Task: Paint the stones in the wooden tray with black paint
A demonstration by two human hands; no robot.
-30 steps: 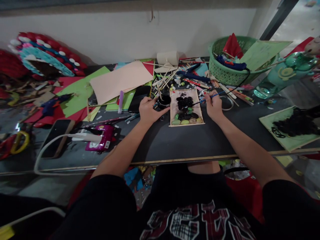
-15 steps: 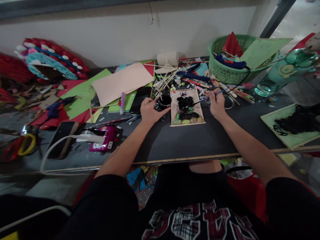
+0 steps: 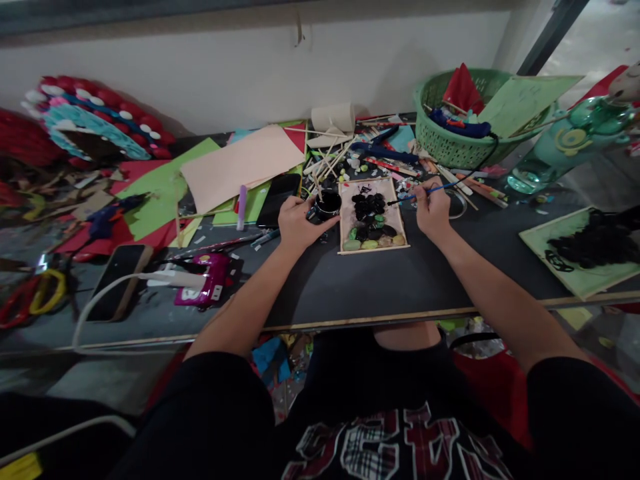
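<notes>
My left hand (image 3: 299, 224) is wrapped around a small jar of black paint (image 3: 329, 204), which stands just left of a framed panel (image 3: 401, 230). In my right hand (image 3: 433, 208) a blue paintbrush (image 3: 409, 196) is pinched, its dark tip pointing left at the panel's right edge. Black-painted lumps (image 3: 369, 205) cover the middle of the panel. Green, yellow and tan pebbles (image 3: 372, 245) line its lower part. Whether the brush tip touches the panel I cannot tell.
A green basket (image 3: 445, 143) and a bottle (image 3: 540, 163) stand back right. At right lies a second panel with black shapes (image 3: 535, 243). Left are a phone (image 3: 117, 283), a purple power strip (image 3: 203, 280), scissors (image 3: 35, 293) and paper sheets (image 3: 245, 157).
The brush tip has drawn back slightly from the black lumps toward the panel's right edge. My left hand stays on the jar. The whole view has shifted a little.
</notes>
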